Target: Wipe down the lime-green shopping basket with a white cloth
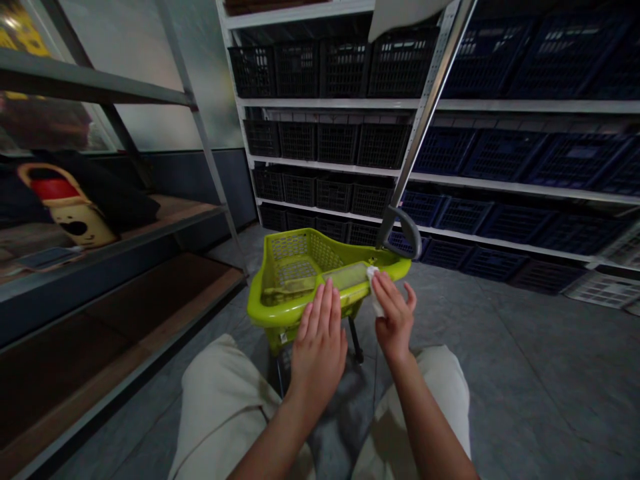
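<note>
A lime-green plastic basket [280,303] on a wheeled frame stands on the floor just in front of my knees. My left hand [320,340] lies flat on its near rim, fingers stretched out together. My right hand [395,317] pinches a small white wipe [374,287] and presses it against the basket's right rim. A long grey metal handle [425,113] rises from the basket's right corner, up and to the right.
Shelving with rows of black crates [330,67] and dark blue crates [525,153] fills the wall ahead. At left, a metal rack [125,240] carries a yellow and red container [70,207]. My knees in beige trousers [220,400] show below, over grey tiled floor [550,373].
</note>
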`<state>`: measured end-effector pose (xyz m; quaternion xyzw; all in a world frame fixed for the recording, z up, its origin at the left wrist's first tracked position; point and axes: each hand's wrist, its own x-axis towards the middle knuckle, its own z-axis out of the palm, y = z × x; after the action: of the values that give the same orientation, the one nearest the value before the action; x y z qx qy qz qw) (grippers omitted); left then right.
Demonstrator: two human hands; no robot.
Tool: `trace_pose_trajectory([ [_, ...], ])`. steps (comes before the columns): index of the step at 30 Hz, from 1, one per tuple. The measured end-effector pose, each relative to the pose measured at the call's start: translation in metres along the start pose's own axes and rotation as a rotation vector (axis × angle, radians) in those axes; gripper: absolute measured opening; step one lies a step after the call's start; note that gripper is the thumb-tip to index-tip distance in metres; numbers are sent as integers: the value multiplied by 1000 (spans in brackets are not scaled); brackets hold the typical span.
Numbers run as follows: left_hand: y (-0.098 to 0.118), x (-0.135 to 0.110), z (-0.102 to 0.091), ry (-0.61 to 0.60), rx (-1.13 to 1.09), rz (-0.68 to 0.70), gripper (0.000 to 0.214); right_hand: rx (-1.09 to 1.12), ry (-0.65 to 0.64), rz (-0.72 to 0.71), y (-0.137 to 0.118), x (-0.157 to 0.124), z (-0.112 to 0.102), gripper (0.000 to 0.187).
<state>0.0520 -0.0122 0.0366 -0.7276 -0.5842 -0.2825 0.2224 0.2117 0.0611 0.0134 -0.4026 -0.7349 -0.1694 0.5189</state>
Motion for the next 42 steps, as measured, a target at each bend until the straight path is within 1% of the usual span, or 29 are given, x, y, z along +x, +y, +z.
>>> trace_pose_trajectory([
  [2,1,1,0,-1,6,2,72,-51,77,122,1,-1,2,83],
  [3,1,1,1,2,7,1,73,-52,68,133,-5,-1,2,83],
  [4,1,1,2,8,6,-1,74,-33,31,106,-13,-2,2,82],
  [5,1,0,3,17,2,-1,74,-1,-20,47,-23,-3,1,80],
  [7,1,-1,5,33,-7,2,75,62,-115,-104,-36,-5,-1,74],
  [9,0,-2,4,39,-13,4,75,79,-139,-190,-35,-5,-2,70],
  [10,0,-2,4,35,-13,3,75,68,-119,-184,-28,-4,-3,71],
  [11,-1,-2,3,28,-12,2,75,48,-83,-143,-19,-4,-2,73],
  [13,0,-1,1,17,-9,0,76,-2,12,0,-1,-2,-1,78],
  [14,0,-1,1,14,-7,-1,76,-27,50,75,4,-1,0,80],
  [15,0,0,1,15,-5,-2,76,-44,74,125,5,-1,1,81],
  [16,1,0,2,18,-4,-6,76,-49,69,138,1,-1,1,81],
  [17,1,0,3,22,-3,-8,75,-38,40,109,-7,-1,1,80],
  [20,0,-1,6,34,-9,-3,74,63,-104,-96,-35,-4,-1,71],
  [21,0,-2,6,37,-13,0,74,93,-137,-152,-41,-4,-1,68],
  [23,-1,-2,6,35,-16,4,73,109,-154,-191,-38,-4,-1,67],
  [25,-1,-2,4,22,-13,2,73,67,-100,-127,-22,-1,1,71],
  [27,0,-1,3,9,-5,-1,74,2,5,14,-5,2,5,78],
  [29,0,-1,3,5,-1,-6,75,-35,84,139,0,3,8,83],
  [30,1,-1,4,7,-2,-10,75,-34,88,157,-3,3,9,84],
  [31,1,-1,5,11,-5,-12,75,-17,66,135,-10,1,9,83],
  [32,0,-1,6,16,-8,-13,75,12,26,78,-19,0,9,81],
  [34,0,-2,8,25,-16,-9,74,80,-70,-75,-35,-4,6,76],
  [35,0,-2,8,32,-19,-7,74,102,-110,-139,-39,-5,4,74],
  [36,-1,-3,8,36,-21,-4,74,110,-135,-172,-38,-5,3,73],
  [37,-1,-2,7,35,-21,-2,74,102,-136,-170,-34,-5,2,73],
  [38,-1,-2,7,31,-19,-3,74,77,-111,-130,-26,-4,1,75],
  [40,0,-1,5,19,-12,-6,73,4,-13,12,-7,-2,2,81],
  [42,1,-1,4,10,-3,-11,73,-40,65,129,4,1,3,86],
])
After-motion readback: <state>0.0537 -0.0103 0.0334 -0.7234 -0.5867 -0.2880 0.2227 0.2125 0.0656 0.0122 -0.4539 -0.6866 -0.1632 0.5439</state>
